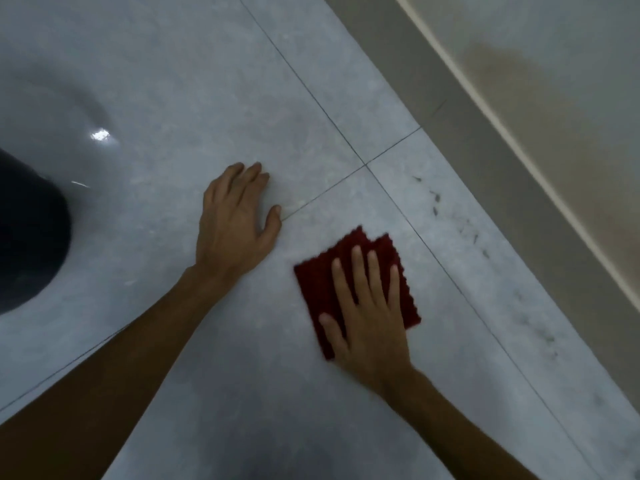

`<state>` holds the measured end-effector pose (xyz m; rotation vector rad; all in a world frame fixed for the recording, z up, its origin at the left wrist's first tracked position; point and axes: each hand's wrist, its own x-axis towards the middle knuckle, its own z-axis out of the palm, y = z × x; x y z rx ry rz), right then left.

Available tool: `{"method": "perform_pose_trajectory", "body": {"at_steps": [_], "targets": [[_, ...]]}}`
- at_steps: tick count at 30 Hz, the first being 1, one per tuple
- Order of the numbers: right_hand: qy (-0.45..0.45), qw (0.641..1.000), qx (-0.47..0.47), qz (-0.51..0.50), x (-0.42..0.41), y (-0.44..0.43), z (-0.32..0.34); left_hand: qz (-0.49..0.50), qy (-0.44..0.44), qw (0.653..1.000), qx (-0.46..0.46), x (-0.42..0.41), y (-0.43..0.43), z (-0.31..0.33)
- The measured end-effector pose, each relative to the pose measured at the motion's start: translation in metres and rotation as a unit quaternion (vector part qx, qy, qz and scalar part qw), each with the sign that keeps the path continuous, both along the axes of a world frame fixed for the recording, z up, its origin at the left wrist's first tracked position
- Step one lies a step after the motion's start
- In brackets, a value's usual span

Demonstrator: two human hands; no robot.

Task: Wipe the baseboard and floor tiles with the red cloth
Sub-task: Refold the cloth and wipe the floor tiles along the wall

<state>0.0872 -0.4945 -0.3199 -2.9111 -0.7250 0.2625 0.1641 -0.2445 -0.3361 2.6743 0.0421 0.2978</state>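
Note:
A folded dark red cloth (346, 265) lies flat on the grey floor tiles (207, 98). My right hand (367, 313) presses down on it with fingers spread, palm over its near half. My left hand (232, 226) rests flat on the bare tile to the left of the cloth, fingers apart, holding nothing. The grey baseboard (485, 161) runs diagonally from the top middle to the right edge, well right of the cloth. Dark smudges (460, 223) mark the tile between cloth and baseboard.
A beige wall (571, 81) with a brownish stain rises beyond the baseboard. A dark rounded object (31, 237) sits at the left edge. Grout lines cross just above the cloth.

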Motion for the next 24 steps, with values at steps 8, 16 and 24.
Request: {"method": "perform_pose_trajectory", "body": {"at_steps": [8, 16, 24], "targets": [[-0.059, 0.992, 0.022, 0.107, 0.114, 0.039, -0.011, 0.005, -0.040, 0.999, 0.033, 0.004, 0.000, 0.000], [-0.040, 0.978, -0.021, -0.205, 0.082, -0.012, -0.002, -0.065, -0.043, 0.995, 0.070, 0.003, -0.006, 0.001], [-0.065, 0.993, 0.004, -0.098, 0.170, 0.052, -0.014, -0.021, -0.042, 0.995, 0.088, 0.001, -0.005, -0.002]]}}
